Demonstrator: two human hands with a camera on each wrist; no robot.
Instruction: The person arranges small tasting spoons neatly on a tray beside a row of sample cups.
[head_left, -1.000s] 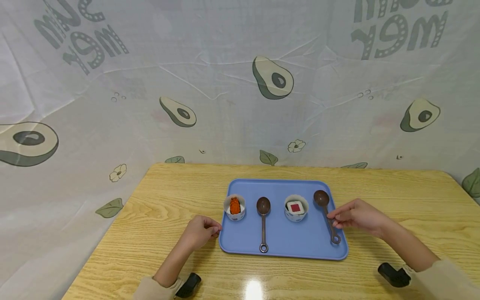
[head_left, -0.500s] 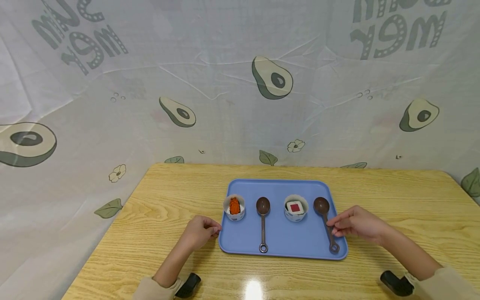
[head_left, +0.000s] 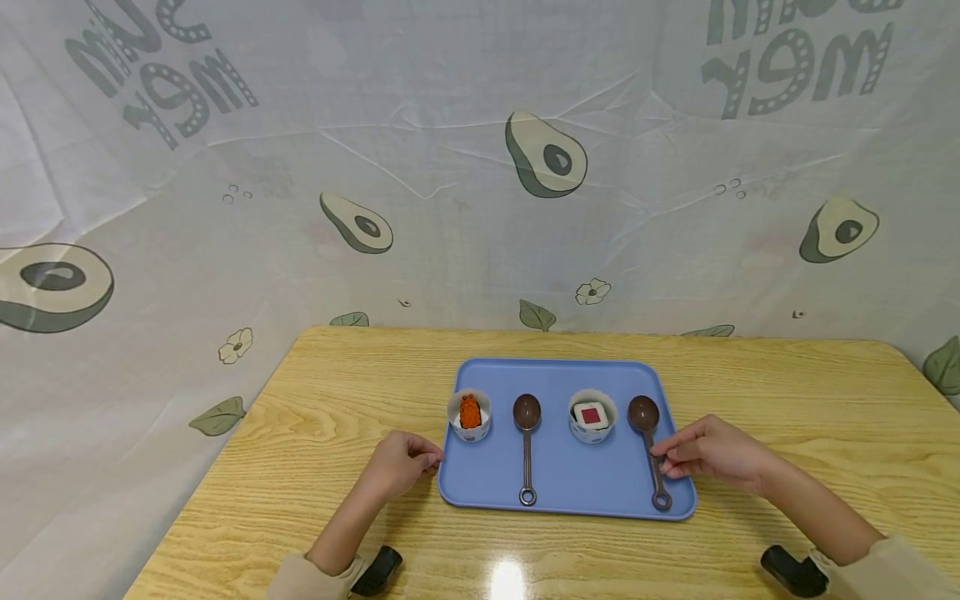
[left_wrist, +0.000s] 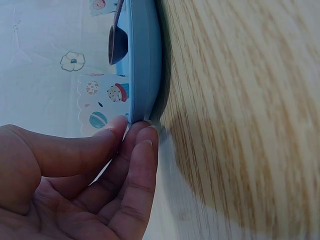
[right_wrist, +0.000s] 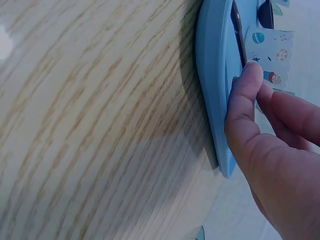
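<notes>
On the table lies a blue tray (head_left: 577,483). At its left edge my left hand (head_left: 405,462) pinches the rim between thumb and fingers, as the left wrist view shows. My right hand (head_left: 708,454) reaches over the right rim and pinches the handle of a brown spoon (head_left: 643,414), its bowl toward the far side and ring end near me. In the right wrist view that handle (right_wrist: 238,27) runs up to my fingertips. A second brown spoon (head_left: 527,412) lies left of the tray's middle, untouched.
A paper cup (head_left: 471,434) with an orange-topped sushi piece (head_left: 469,412) stands at the tray's left. Between the spoons, another paper cup (head_left: 591,433) holds a white sushi roll (head_left: 592,415) with a red centre. Behind the wooden table (head_left: 375,367) hangs a printed cloth (head_left: 450,275).
The right spoon has shifted toward me and turned straighter, its ring end swinging left. My right hand has moved slightly nearer with it. The left hand stays at the rim.
</notes>
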